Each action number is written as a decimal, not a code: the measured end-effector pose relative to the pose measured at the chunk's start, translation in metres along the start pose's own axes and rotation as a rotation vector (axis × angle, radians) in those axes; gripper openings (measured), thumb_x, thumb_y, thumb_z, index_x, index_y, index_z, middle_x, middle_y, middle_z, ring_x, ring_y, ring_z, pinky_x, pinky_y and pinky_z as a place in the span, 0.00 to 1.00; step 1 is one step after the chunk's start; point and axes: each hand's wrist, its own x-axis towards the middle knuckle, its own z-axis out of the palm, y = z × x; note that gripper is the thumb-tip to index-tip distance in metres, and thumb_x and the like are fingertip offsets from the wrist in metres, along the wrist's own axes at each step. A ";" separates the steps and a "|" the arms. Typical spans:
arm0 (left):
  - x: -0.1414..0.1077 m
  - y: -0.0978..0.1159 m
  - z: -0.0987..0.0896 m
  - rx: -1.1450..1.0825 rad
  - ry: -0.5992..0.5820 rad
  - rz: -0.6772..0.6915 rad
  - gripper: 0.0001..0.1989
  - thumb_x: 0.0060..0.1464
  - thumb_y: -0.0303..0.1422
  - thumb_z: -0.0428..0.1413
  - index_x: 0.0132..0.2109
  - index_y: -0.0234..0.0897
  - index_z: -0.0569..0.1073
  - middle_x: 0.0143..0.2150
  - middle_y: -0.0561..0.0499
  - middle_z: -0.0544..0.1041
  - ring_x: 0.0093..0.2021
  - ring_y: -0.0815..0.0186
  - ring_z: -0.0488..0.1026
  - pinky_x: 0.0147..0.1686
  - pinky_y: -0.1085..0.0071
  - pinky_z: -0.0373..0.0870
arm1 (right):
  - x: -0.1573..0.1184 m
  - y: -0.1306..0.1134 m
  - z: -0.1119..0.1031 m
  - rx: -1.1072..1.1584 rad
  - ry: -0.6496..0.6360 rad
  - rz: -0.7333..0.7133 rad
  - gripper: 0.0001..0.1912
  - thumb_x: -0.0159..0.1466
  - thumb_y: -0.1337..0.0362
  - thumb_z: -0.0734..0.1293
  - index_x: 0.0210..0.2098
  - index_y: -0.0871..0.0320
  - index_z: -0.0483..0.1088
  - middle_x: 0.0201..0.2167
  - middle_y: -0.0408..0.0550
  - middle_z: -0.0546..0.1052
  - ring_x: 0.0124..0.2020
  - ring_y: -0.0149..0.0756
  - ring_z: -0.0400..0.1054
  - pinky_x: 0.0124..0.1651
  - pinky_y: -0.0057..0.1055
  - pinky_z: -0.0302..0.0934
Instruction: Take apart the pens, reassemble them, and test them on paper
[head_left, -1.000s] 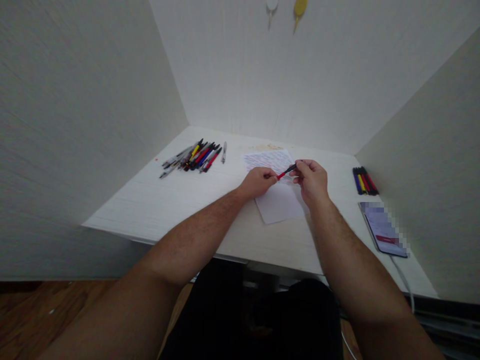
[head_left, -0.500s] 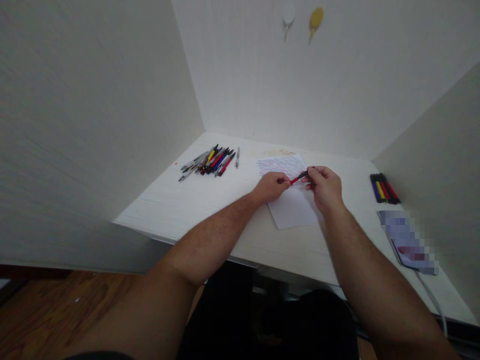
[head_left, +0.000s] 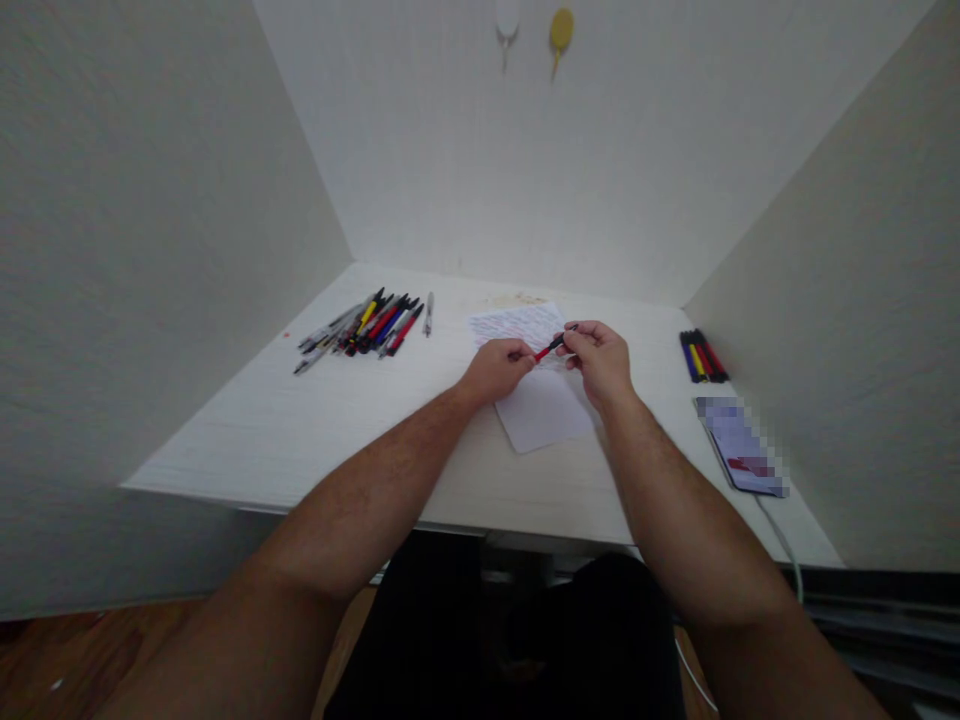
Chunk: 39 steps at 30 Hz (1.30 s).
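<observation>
A red and black pen (head_left: 545,352) is held between both hands above a sheet of paper (head_left: 541,412). My left hand (head_left: 498,370) pinches its red end, and my right hand (head_left: 598,358) grips the black end with thumb and fingertips. Under the hands, the upper part of the paper carries many red and blue scribbled strokes, while its lower part is plain white. Part of the pen is hidden by the fingers.
To the left lies a loose heap of pens (head_left: 367,325), with a single clear pen (head_left: 428,314) beside it. At the right are a row of several pens (head_left: 703,357) and a phone (head_left: 739,448) with a cable (head_left: 784,545). Walls enclose the white table (head_left: 247,430).
The whole view has swung to the right, so everything appears farther left. Both hands keep their hold on the pen, with hardly any shift over the paper.
</observation>
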 end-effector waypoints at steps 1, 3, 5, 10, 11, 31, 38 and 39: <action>0.000 0.000 0.000 -0.005 0.002 -0.002 0.08 0.52 0.32 0.54 0.32 0.34 0.77 0.24 0.54 0.72 0.27 0.70 0.65 0.29 0.73 0.61 | 0.000 0.000 0.000 -0.009 -0.002 -0.004 0.13 0.50 0.62 0.72 0.35 0.59 0.73 0.27 0.44 0.78 0.24 0.28 0.70 0.20 0.21 0.57; 0.001 0.000 0.000 -0.009 0.007 0.005 0.08 0.51 0.31 0.54 0.32 0.34 0.77 0.23 0.54 0.72 0.27 0.70 0.66 0.29 0.73 0.61 | 0.001 0.000 0.000 -0.025 -0.012 -0.006 0.15 0.50 0.62 0.72 0.36 0.59 0.74 0.26 0.44 0.78 0.24 0.28 0.70 0.20 0.21 0.57; 0.002 -0.002 0.000 0.000 0.018 0.017 0.08 0.52 0.31 0.54 0.32 0.34 0.77 0.24 0.54 0.72 0.27 0.70 0.66 0.29 0.73 0.61 | 0.001 0.000 0.000 -0.029 -0.025 -0.004 0.14 0.49 0.62 0.72 0.35 0.60 0.74 0.27 0.44 0.78 0.25 0.28 0.70 0.21 0.22 0.57; 0.002 -0.005 0.000 0.039 0.040 0.035 0.07 0.51 0.31 0.55 0.32 0.34 0.77 0.27 0.53 0.75 0.29 0.70 0.68 0.30 0.73 0.62 | 0.000 0.001 0.000 -0.027 -0.028 -0.003 0.13 0.48 0.60 0.74 0.31 0.59 0.73 0.23 0.42 0.75 0.23 0.28 0.69 0.20 0.22 0.57; 0.002 -0.005 0.000 0.044 0.044 0.038 0.07 0.51 0.31 0.55 0.32 0.34 0.77 0.27 0.53 0.76 0.29 0.69 0.68 0.31 0.73 0.63 | 0.001 0.001 0.000 -0.031 -0.023 -0.003 0.13 0.48 0.59 0.74 0.29 0.59 0.72 0.21 0.41 0.74 0.22 0.28 0.67 0.20 0.22 0.57; 0.002 -0.007 0.001 0.042 0.037 0.055 0.07 0.51 0.30 0.55 0.33 0.34 0.78 0.27 0.53 0.76 0.29 0.70 0.68 0.31 0.72 0.62 | 0.002 0.002 -0.003 -0.025 0.001 -0.021 0.09 0.51 0.61 0.73 0.26 0.57 0.69 0.15 0.36 0.66 0.15 0.24 0.57 0.19 0.24 0.53; 0.002 -0.004 0.001 0.053 0.042 0.045 0.07 0.51 0.30 0.55 0.33 0.34 0.77 0.28 0.53 0.76 0.29 0.70 0.68 0.32 0.72 0.63 | 0.002 0.007 -0.003 -0.104 0.039 0.001 0.19 0.51 0.51 0.74 0.22 0.56 0.63 0.13 0.35 0.63 0.13 0.24 0.53 0.15 0.24 0.49; 0.002 -0.005 0.000 0.052 0.042 0.047 0.07 0.51 0.30 0.55 0.33 0.34 0.77 0.28 0.53 0.76 0.29 0.70 0.68 0.32 0.73 0.63 | 0.002 0.006 -0.003 -0.062 0.011 0.014 0.17 0.52 0.52 0.73 0.25 0.56 0.66 0.14 0.35 0.63 0.14 0.24 0.54 0.15 0.24 0.49</action>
